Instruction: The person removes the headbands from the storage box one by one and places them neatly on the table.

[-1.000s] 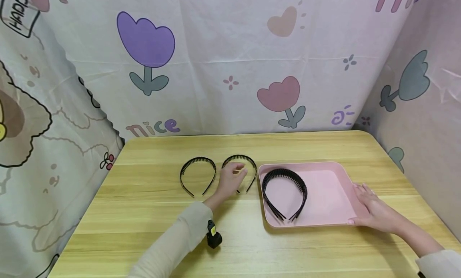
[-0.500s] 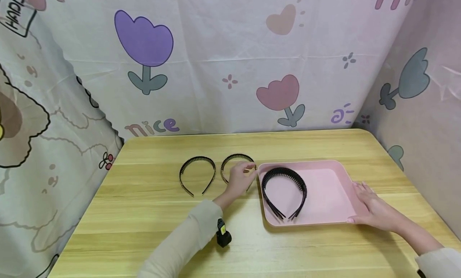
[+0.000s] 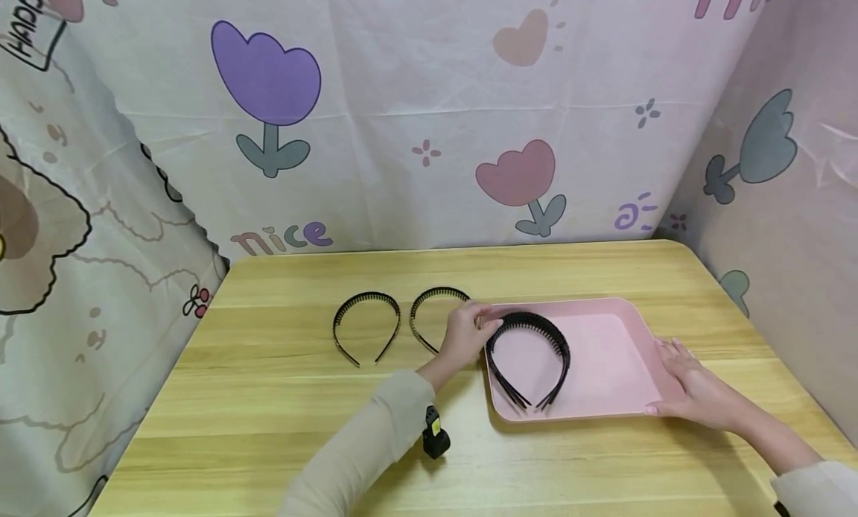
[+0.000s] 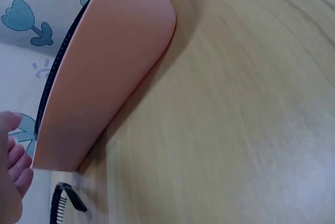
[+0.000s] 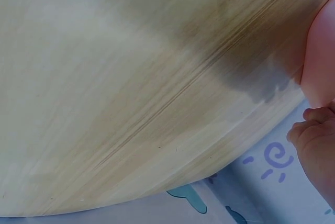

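Several black toothed headbands (image 3: 561,368) lie stacked in the left part of a pink tray (image 3: 610,360). My left hand (image 3: 462,334) hovers by the tray's far left corner, thumb and fingers bent close to the stack; contact cannot be told. In the left wrist view no object shows between the thumb and fingers of this hand (image 4: 13,166). My right hand (image 3: 697,390) rests spread against the tray's right side, with its thumb by the near corner. One black headband (image 3: 418,319) lies left of the tray, partly hidden by my left hand. A second headband (image 3: 339,319) lies farther left.
The wooden table (image 3: 255,398) carries everything. A patterned cloth (image 3: 389,70) hangs behind it and along both sides. A small black device (image 3: 436,435) sits at my left wrist.
My left hand has moved right, from over the nearer loose headband to the tray's left rim. The right hand, tray and headbands stay in place.
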A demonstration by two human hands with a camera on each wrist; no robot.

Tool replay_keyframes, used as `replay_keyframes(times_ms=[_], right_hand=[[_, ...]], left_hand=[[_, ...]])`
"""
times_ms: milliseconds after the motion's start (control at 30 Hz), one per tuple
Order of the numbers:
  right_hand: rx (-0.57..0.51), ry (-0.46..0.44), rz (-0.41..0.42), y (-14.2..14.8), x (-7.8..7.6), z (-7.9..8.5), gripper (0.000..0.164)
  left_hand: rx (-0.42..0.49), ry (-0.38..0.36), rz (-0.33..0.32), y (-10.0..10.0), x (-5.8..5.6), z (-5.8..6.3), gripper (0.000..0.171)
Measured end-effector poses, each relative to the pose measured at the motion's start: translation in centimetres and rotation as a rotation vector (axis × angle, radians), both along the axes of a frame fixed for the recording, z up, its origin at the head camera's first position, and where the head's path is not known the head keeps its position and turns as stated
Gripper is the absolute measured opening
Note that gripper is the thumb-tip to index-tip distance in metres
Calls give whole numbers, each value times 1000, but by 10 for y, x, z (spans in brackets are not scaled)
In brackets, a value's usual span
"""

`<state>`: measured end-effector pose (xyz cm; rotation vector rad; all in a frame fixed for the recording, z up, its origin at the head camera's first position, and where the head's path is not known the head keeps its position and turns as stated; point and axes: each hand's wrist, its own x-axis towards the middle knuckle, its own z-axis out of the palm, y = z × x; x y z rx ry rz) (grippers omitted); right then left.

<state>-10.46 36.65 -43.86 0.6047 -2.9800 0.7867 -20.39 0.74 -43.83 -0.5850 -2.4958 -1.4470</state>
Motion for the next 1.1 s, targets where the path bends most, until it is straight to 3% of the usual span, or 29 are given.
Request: replay_keyframes(times_ms=[167,400,567,900,1100], right_hand=[[4,3,-1,0,1,1,103],[4,3,-2,1,0,-2,103],[10,11,2,1,-1,-2,102],[13,-5,-5,1,0,-1,103],[11,3,-3,2,-1,-2,102]], left_hand=[[-79,38,-8,11,3,2,26],[-53,79,-19,18,3,-2,25],[-73,34,11,20,4,-1,24],[-216,-64,37,27,3,6,26],[-249,-80,44,28,2,7,24]])
